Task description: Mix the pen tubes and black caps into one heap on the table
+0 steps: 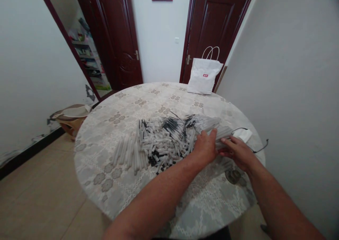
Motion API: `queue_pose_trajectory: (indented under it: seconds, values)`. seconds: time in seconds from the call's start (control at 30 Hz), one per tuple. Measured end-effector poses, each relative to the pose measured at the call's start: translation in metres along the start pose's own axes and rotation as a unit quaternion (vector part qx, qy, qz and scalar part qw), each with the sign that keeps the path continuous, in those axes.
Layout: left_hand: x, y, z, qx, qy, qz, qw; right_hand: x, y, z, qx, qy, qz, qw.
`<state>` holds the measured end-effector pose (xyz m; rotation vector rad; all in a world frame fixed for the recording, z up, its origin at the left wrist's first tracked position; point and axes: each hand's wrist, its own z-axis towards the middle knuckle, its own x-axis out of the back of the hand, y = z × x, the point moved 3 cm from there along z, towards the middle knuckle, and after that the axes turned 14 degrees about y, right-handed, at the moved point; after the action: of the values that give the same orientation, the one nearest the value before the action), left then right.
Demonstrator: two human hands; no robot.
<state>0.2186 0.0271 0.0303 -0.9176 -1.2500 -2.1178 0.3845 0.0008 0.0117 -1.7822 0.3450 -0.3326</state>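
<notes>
Toward the right of the table, a bundle of translucent plastic tubes, resembling pen barrels, lies under my hands. My left hand is closed over the near side of this bundle. Beside it, my right hand has its fingers curled in against the tubes' near right end; its fingertips are partly hidden. Left of my hands spreads a heap of short white pieces, with small black pieces at its front. Thin black-ended sticks like pen refills lie across its back. More whitish tubes lie at its left.
A round table with a patterned cloth carries everything. A white paper bag stands at its back right. A white flat item with thin black cords lies beyond my right hand; a dark round object sits below my wrist.
</notes>
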Motion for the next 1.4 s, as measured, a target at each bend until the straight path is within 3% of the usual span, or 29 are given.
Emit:
queue_pose_trajectory:
  seconds: [0.43, 0.67, 0.8, 1.07, 1.2, 1.4]
  values:
    - [0.050, -0.047, -0.004, 0.006, 0.055, 0.026, 0.998, -0.072, -0.026, -0.011, 0.032, -0.052, -0.001, 0.998]
    - [0.097, -0.079, -0.007, 0.027, 0.082, 0.072, 0.994, -0.128, -0.040, -0.014, 0.034, -0.118, 0.012, 0.992]
    - [0.132, -0.111, -0.013, 0.043, 0.087, 0.087, 0.991, -0.176, -0.046, -0.017, 0.017, -0.171, 0.027, 0.985]
    - [0.190, -0.203, -0.034, 0.028, 0.095, 0.086, 0.991, -0.266, -0.039, -0.031, -0.033, -0.255, 0.019, 0.966]
    - [0.203, -0.231, -0.039, -0.010, 0.066, 0.093, 0.993, -0.286, -0.028, -0.031, -0.010, -0.251, -0.028, 0.968]
    - [0.210, -0.250, -0.032, -0.048, 0.031, 0.121, 0.991, -0.291, -0.023, -0.032, 0.028, -0.222, -0.059, 0.973]
